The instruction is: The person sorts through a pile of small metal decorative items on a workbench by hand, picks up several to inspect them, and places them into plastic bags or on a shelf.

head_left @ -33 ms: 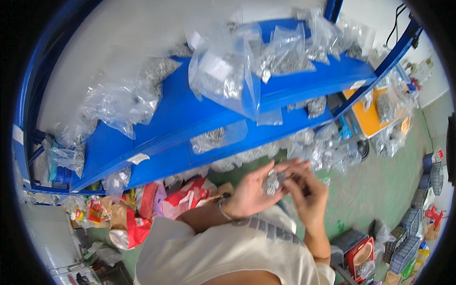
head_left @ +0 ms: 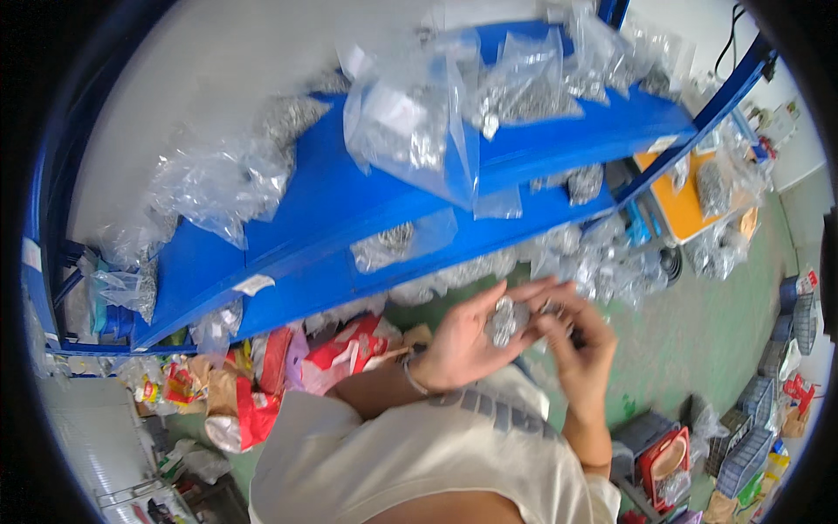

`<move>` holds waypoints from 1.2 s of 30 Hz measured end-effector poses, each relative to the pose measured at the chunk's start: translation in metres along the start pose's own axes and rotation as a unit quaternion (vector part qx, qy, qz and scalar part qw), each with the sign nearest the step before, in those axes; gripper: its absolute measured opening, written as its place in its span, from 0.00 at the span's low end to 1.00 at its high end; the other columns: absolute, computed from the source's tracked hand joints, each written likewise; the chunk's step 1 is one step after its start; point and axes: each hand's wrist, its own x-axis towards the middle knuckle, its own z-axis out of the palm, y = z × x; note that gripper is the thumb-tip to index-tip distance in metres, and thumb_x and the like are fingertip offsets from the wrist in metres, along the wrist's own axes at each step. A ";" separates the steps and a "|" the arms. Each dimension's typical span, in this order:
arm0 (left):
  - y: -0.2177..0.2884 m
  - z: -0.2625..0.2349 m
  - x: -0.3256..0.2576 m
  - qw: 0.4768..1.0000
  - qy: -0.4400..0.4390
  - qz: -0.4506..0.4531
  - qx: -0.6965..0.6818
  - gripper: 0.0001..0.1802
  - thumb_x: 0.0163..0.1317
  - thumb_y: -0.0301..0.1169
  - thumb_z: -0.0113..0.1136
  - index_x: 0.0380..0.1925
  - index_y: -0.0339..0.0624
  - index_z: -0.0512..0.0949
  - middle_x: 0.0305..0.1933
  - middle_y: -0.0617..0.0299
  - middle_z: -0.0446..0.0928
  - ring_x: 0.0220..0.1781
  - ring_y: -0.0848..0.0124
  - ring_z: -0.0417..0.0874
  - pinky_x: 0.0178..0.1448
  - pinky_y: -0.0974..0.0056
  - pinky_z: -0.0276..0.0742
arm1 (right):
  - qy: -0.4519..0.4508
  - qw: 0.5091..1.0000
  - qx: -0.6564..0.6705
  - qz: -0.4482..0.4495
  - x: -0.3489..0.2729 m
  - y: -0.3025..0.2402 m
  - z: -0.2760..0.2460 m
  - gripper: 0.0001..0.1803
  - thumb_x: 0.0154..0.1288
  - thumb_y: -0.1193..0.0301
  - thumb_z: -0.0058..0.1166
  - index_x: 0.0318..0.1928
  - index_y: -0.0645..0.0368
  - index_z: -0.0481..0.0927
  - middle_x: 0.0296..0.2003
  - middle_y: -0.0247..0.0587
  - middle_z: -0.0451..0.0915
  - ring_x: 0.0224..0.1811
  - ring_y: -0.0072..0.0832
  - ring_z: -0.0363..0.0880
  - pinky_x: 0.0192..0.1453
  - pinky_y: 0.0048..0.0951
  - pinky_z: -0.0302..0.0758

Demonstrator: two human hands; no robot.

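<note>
The left hand (head_left: 461, 346) lies palm-up, loosely cupped under shiny metal pieces (head_left: 504, 321) — probably so none roll off. Beside them the right hand (head_left: 583, 343) bends its fingers close; whether it pinches one, I cannot tell. Beyond both hands, a blue shelf (head_left: 319, 201) bearing clear bags (head_left: 406, 131) blocks forward reach; red-and-white bags (head_left: 347, 356) lie leftward.

silver metal pieces (head_left: 502, 321) in the left hand (head_left: 458, 348), grey-printed off-white shirt (head_left: 349, 454) below both hands (head_left: 583, 354), blue shelves (head_left: 327, 196) beyond them, red-and-white bag (head_left: 339, 356) to their left, green floor (head_left: 690, 341) to their right
</note>
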 end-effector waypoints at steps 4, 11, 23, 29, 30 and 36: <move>0.006 0.000 0.013 0.997 -0.065 -0.002 -0.042 0.33 0.69 0.45 0.27 0.64 0.28 0.46 0.71 0.48 0.43 0.72 0.57 0.46 0.73 0.57 0.42 | 0.024 0.947 0.286 0.146 0.012 0.005 -0.020 0.14 0.69 0.67 0.41 0.45 0.67 0.70 0.14 0.20 0.54 0.13 0.09 0.46 0.15 0.14 0.42; 0.003 0.006 0.032 0.997 -0.080 0.006 -0.020 0.35 0.68 0.48 0.27 0.64 0.29 0.47 0.71 0.47 0.42 0.72 0.58 0.46 0.73 0.56 0.41 | 0.027 0.833 0.489 0.256 0.022 0.004 -0.042 0.17 0.70 0.65 0.36 0.47 0.67 0.69 0.17 0.28 0.57 0.13 0.13 0.50 0.14 0.15 0.47; -0.012 0.012 0.051 0.998 -0.060 0.011 0.022 0.36 0.68 0.51 0.24 0.64 0.32 0.50 0.69 0.45 0.48 0.72 0.57 0.45 0.72 0.54 0.42 | 0.005 0.998 -0.021 0.057 0.022 0.009 -0.047 0.16 0.51 0.83 0.59 0.43 0.65 0.80 0.15 0.25 0.64 0.17 0.09 0.56 0.19 0.14 0.51; -0.018 0.011 0.057 0.996 -0.080 0.023 0.032 0.35 0.68 0.50 0.23 0.64 0.34 0.52 0.69 0.46 0.49 0.72 0.56 0.46 0.72 0.52 0.41 | 0.006 0.996 -0.081 0.033 0.025 0.003 -0.040 0.16 0.50 0.84 0.60 0.42 0.67 0.79 0.18 0.23 0.65 0.19 0.09 0.55 0.21 0.15 0.49; -0.020 0.011 0.058 0.996 -0.081 0.024 0.036 0.35 0.68 0.50 0.23 0.64 0.34 0.51 0.69 0.46 0.49 0.72 0.56 0.46 0.72 0.52 0.41 | 0.018 0.996 -0.085 0.026 0.024 0.008 -0.038 0.16 0.50 0.84 0.60 0.42 0.67 0.79 0.18 0.23 0.66 0.19 0.09 0.56 0.21 0.14 0.49; -0.025 0.010 0.061 0.998 -0.053 0.025 0.014 0.34 0.68 0.50 0.24 0.64 0.34 0.51 0.69 0.46 0.49 0.72 0.55 0.46 0.72 0.52 0.40 | -0.009 0.991 -0.135 0.015 0.027 0.006 -0.045 0.10 0.50 0.82 0.61 0.36 0.66 0.79 0.19 0.33 0.72 0.17 0.12 0.64 0.19 0.16 0.58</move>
